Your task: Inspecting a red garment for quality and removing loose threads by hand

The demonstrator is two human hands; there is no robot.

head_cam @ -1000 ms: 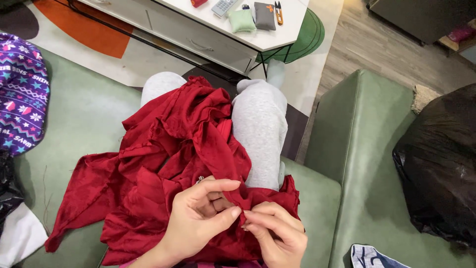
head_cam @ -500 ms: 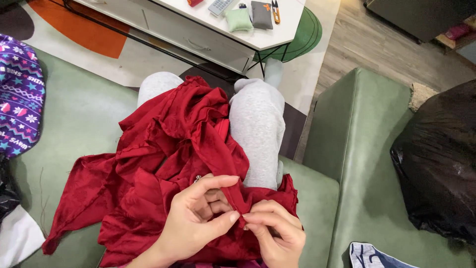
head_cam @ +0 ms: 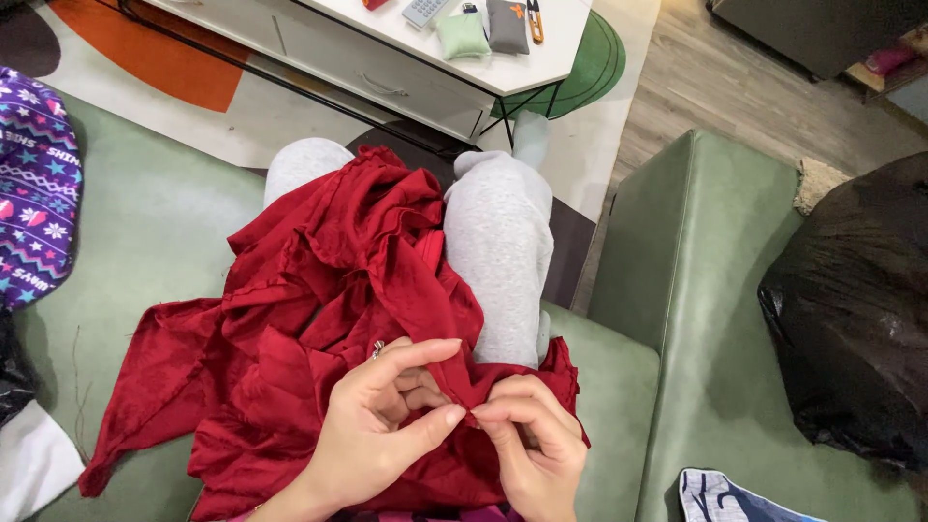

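A crumpled dark red cloth point(head_cam: 309, 309) lies over my lap and spills onto the green sofa seat point(head_cam: 155, 232). My left hand point(head_cam: 382, 425) pinches a fold of the cloth between thumb and fingers, with a ring showing on one finger. Right beside it, my right hand point(head_cam: 532, 449) pinches the same fold, fingertips nearly touching the left thumb. My legs in light grey trousers point(head_cam: 498, 251) stick out from under the cloth.
A white low table point(head_cam: 406, 58) with small pouches and a remote stands ahead on a patterned rug. A green sofa arm point(head_cam: 677, 251) rises to the right, with a black plastic bag point(head_cam: 860, 309) on it. A purple patterned fabric point(head_cam: 34, 193) lies at the left.
Both hands keep their pinch on the red cloth and have barely shifted. The view has moved slightly.
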